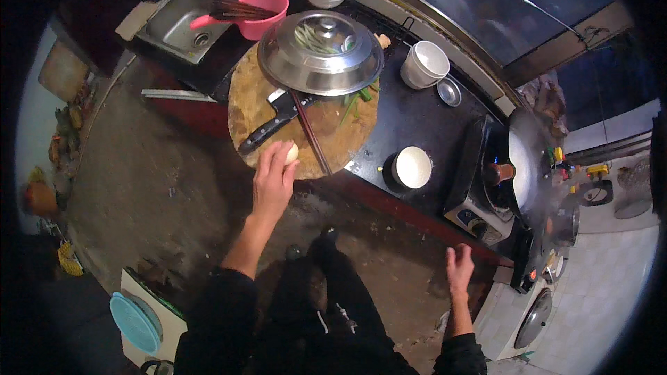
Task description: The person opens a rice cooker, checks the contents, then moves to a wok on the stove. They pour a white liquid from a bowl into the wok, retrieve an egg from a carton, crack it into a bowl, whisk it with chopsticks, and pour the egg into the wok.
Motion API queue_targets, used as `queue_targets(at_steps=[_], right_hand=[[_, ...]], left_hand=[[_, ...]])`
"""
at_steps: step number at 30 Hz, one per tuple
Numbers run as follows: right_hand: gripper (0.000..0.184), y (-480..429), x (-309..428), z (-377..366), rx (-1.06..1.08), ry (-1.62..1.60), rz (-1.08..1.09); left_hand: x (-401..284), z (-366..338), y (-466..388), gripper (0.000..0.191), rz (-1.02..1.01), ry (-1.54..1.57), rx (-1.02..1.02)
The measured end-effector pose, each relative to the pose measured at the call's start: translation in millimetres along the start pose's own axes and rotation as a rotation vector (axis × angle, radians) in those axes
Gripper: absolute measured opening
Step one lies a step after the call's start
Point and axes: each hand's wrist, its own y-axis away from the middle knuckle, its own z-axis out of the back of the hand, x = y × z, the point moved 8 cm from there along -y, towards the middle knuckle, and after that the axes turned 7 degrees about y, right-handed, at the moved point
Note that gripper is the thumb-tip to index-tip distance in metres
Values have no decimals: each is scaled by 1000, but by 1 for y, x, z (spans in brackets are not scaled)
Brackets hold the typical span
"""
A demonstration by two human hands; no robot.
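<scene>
My left hand [273,179] is closed around a pale egg [292,153] at the near edge of a round wooden chopping board [338,135]. A cleaver [276,122] with a black handle lies on the board just beyond that hand. Dark red chopsticks [311,138] rest across the cleaver, pointing towards me. A steel pan lid [323,75] covers the far part of the board, with green vegetable strips [312,39] on it. My right hand [460,265] hangs low by the counter front, fingers apart, holding nothing visible. A white bowl [411,166] stands on the counter between my hands.
To the right, a wok [523,166] with a wooden handle sits on a stove [477,219], steam about it. Stacked white bowls [424,65] and a small metal dish [448,92] stand behind. A pink dipper [263,15] sits beside the steel sink [180,23] at the left.
</scene>
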Motion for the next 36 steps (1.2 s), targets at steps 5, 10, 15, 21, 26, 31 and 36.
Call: queue_targets(at_steps=[5,10,15,21,26,31,36], right_hand=[[22,-5,98,-40,180,-277,95],[20,-39,203,-50,396,-628,212],[36,-80,258,-48,720,-1096,180],[36,-112,235,-35,748,-815,179],[33,-128,210,-46,729,-843,98],[34,-141,192,-60,719,-847,80],[33,-149,186,-65,684,-673,121]], left_hand=[[15,-16,-6,45,21,-167,157],[12,-68,3,45,803,881,238],[-51,-148,12,28,1143,1313,574],[-71,-199,8,31,1029,1003,737],[-77,-224,1,35,839,912,820],[-62,-253,3,37,766,748,881],[-57,-270,6,34,874,804,914]])
